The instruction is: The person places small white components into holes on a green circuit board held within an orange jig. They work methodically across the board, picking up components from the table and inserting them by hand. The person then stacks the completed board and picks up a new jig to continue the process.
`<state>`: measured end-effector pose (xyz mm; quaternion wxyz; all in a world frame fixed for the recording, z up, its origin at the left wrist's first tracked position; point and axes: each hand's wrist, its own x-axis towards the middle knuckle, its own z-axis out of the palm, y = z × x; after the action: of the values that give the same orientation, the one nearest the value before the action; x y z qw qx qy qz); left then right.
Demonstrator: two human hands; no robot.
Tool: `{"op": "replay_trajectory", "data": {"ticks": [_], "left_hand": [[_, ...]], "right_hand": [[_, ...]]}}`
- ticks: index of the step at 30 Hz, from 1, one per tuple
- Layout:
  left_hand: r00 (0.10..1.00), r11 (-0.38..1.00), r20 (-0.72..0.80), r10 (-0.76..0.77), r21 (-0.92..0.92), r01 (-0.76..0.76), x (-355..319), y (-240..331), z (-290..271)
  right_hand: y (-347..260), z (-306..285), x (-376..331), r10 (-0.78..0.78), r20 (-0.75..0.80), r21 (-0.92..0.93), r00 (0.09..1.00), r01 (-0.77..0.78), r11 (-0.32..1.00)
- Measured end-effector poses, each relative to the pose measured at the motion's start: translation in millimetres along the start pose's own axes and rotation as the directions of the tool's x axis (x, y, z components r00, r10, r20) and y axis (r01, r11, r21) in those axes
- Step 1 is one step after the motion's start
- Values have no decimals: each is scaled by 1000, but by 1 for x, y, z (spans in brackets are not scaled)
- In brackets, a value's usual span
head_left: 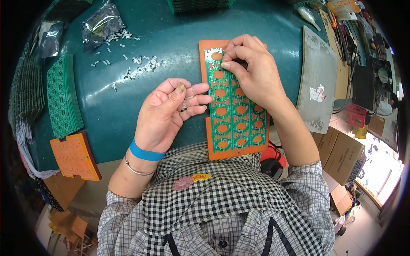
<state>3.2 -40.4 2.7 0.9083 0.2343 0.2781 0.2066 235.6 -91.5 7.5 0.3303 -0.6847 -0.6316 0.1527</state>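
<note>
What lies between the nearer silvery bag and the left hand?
Small whitish parts lie scattered on the green tabletop between that bag and left hand, in the head view.

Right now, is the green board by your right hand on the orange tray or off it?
On it: the green board lies over the orange tray, with orange showing through its holes and along its edges.

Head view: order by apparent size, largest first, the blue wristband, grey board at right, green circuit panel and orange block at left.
1. Green circuit panel, partly covered by the right hand
2. Grey board
3. Orange block
4. Blue wristband
</note>
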Motion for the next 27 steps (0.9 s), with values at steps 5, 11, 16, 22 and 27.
{"op": "replay_trajectory", "data": {"ticks": [5, 11, 16, 22, 27], "left_hand": [[1000, 1000, 0, -3, 6, 3, 1, -1, 2], [1000, 1000, 1, -3, -5, 3, -1, -2, 4], [1000, 1000, -16, -3, 19, 3, -2, -2, 7], [995, 992, 3, 95, 82, -95, -2, -10, -2], [998, 998, -46, 45, 43, -43, -5, -6, 7]], "right_hand": [[-3, 5, 0, -107, -65, -71, 992, 102, 992], [-8, 10, -2, -186, -54, -125, 981, 178, 976], [-6, 4, 0, -218, -10, -138, 976, 215, 967], [1, -8, 21, 85, 65, 139, 994, -94, 986], [0, 3, 25, 50, 70, -149, 996, -39, 988]]}}
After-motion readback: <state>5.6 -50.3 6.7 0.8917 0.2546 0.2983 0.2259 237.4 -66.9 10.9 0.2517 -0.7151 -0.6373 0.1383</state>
